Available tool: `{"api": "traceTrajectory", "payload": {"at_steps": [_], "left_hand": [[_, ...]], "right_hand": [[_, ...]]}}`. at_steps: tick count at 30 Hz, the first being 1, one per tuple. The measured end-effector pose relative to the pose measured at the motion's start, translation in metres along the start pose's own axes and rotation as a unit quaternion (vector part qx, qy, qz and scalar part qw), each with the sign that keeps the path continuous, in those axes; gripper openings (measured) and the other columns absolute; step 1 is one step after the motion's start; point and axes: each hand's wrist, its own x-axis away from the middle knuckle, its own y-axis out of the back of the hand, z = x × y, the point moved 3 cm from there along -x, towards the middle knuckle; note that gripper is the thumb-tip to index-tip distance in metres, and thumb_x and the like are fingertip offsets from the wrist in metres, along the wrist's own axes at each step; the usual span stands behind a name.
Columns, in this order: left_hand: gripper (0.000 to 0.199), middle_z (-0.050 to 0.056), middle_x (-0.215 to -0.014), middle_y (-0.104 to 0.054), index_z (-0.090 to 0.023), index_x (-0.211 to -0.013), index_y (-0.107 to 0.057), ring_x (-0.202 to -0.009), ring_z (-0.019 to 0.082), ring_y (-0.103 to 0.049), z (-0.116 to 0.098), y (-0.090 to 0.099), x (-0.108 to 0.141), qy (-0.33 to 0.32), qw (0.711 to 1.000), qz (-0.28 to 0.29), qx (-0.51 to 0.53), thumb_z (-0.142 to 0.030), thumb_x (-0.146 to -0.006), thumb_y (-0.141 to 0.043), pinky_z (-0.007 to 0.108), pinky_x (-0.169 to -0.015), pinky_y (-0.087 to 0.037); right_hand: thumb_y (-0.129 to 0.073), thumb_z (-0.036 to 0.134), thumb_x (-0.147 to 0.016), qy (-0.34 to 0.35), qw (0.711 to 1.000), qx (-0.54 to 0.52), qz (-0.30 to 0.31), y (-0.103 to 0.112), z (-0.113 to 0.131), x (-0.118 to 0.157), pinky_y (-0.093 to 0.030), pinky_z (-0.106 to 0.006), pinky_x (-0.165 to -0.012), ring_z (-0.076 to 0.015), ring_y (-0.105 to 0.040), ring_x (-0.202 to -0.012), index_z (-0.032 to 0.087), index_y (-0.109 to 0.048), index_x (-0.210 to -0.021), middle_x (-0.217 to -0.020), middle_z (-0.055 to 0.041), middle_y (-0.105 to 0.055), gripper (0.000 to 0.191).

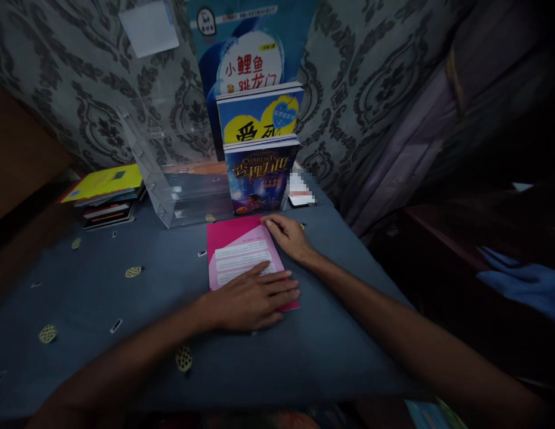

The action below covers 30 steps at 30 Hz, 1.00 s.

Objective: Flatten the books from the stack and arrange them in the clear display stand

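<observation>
A thin pink book (238, 226) lies flat on the blue tablecloth, its cover printed with pale text panels. My left hand (254, 295) rests palm down across the book's near part, fingers stretched out and slightly apart. At the far right corner of the book, my right hand (290, 237) has its fingers bent together on the edge, seeming to pinch it. Just beyond stands a clear acrylic book rack (158, 190) with upright books in stepped rows. A dark blue book (259, 179) is at the front, a blue and yellow book (259, 116) behind it, and a tall blue picture book (254, 36) at the back.
A stack of books with a yellow one (108, 185) on top sits left of the rack. A pixelated white object (300, 189) lies right of it. Patterned wallpaper (179, 107) backs the table; a curtain (402, 131) and blue cloth (523, 280) are at right.
</observation>
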Motion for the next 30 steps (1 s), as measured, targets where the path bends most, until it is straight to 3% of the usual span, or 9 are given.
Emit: {"api": "traceTrajectory", "payload": {"at_steps": [9,13,21,30], "left_hand": [[0.049,0.008,-0.156,-0.046,-0.018,-0.151,-0.040,-0.151,0.020,-0.031,0.005,0.001,0.001,0.013,1.000,0.008,-0.013,-0.036,-0.106,-0.039,0.048,-0.127,-0.015],[0.049,0.008,-0.154,-0.049,-0.018,-0.151,-0.041,-0.150,0.021,-0.034,0.006,-0.001,0.001,0.015,1.000,-0.002,-0.017,-0.037,-0.106,-0.040,0.047,-0.127,-0.016],[0.046,0.007,-0.149,-0.055,-0.016,-0.148,-0.046,-0.144,0.019,-0.044,0.005,-0.003,0.000,0.014,0.999,-0.023,-0.022,-0.036,-0.107,-0.040,0.043,-0.127,-0.016],[0.040,0.007,-0.146,-0.058,-0.018,-0.141,-0.054,-0.143,0.020,-0.046,0.000,-0.007,0.006,-0.013,0.996,-0.051,-0.075,-0.034,-0.106,-0.044,0.041,-0.123,-0.028]], "right_hand": [[-0.046,0.030,-0.098,0.030,0.999,0.016,0.010,-0.001,0.005,0.002,-0.054,-0.037,-0.086,-0.0235,-0.071,-0.095,0.019,-0.073,-0.104,-0.104,-0.0078,-0.077,0.030],[-0.048,0.028,-0.098,0.068,0.995,0.049,0.046,-0.007,0.017,0.010,-0.054,-0.037,-0.088,-0.0233,-0.070,-0.097,0.021,-0.072,-0.109,-0.103,-0.0076,-0.077,0.028],[-0.045,0.036,-0.102,0.125,0.978,0.063,0.158,-0.018,0.025,0.019,-0.048,-0.048,-0.107,-0.0264,-0.061,-0.125,0.019,-0.061,-0.132,-0.131,-0.0134,-0.068,0.038],[-0.046,0.035,-0.102,0.155,0.969,0.069,0.181,-0.022,0.015,0.019,-0.046,-0.050,-0.109,-0.0272,-0.056,-0.131,0.018,-0.059,-0.133,-0.132,-0.0144,-0.066,0.038]]}}
